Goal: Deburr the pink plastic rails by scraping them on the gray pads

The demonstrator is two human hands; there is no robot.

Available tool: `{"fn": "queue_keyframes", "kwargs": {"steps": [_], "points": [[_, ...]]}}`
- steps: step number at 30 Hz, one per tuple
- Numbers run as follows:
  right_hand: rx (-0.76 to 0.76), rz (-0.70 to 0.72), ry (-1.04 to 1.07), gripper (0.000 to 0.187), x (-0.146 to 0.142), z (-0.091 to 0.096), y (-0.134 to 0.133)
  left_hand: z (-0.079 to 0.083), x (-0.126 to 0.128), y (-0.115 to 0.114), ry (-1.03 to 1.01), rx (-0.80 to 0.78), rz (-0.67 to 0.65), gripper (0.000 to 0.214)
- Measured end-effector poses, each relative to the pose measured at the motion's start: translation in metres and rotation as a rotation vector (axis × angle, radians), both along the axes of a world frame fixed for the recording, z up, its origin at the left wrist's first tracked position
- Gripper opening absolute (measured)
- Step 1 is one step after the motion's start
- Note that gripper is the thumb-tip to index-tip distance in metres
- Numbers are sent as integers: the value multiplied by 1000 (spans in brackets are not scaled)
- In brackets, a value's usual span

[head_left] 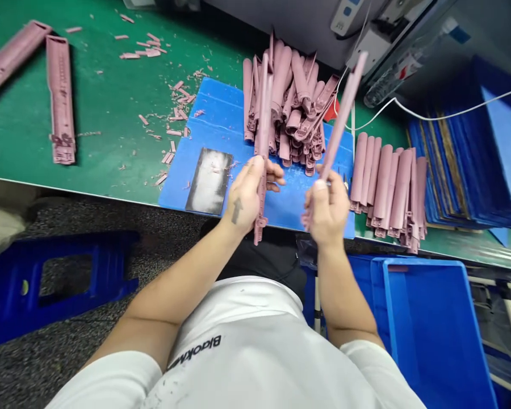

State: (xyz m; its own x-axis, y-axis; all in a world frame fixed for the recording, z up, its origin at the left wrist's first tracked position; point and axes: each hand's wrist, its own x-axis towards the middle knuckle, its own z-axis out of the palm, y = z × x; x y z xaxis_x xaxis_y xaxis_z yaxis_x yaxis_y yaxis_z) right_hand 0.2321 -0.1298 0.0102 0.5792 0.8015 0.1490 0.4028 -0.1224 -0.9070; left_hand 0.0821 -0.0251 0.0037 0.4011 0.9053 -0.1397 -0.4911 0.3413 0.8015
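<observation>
My left hand [247, 190] is closed around a long pink plastic housing part [264, 113], held upright and edge-on over the blue sheet [221, 108]. In my right hand [327, 207] is a second long pink plastic part [344, 108], tilted to the right and slightly blurred. The two parts are apart from each other. Just beyond my hands lies a heap of similar pink parts [300, 85] on the blue sheet. To the right of my right hand, more pink parts [385, 182] lie side by side in a row on the green table.
Two pink parts [62, 96] lie at the far left of the green table [114, 130], with pink scraps [181, 108] nearby. A dark plate [209, 180] rests on the blue sheet. Blue bin [434, 318] below right, blue stool [106, 295] below left, bottle [402, 71] behind.
</observation>
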Motion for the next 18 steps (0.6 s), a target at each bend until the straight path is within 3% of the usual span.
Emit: {"fn": "queue_keyframes", "kwargs": {"steps": [4, 10, 13, 16, 18], "points": [[127, 104, 114, 72, -53, -25, 8, -5, 11, -20, 12, 59, -29, 58], [173, 143, 95, 74, -65, -36, 12, -17, 11, -27, 67, 224, 74, 60], [144, 132, 53, 73, -75, -36, 6, -23, 15, -29, 135, 314, 49, 72], [97, 139, 16, 74, -68, -33, 1, -24, 19, -33, 198, 404, -65, 75], [45, 142, -56, 75, -40, -23, -7, -19, 17, -28, 188, 460, -147, 68]]}}
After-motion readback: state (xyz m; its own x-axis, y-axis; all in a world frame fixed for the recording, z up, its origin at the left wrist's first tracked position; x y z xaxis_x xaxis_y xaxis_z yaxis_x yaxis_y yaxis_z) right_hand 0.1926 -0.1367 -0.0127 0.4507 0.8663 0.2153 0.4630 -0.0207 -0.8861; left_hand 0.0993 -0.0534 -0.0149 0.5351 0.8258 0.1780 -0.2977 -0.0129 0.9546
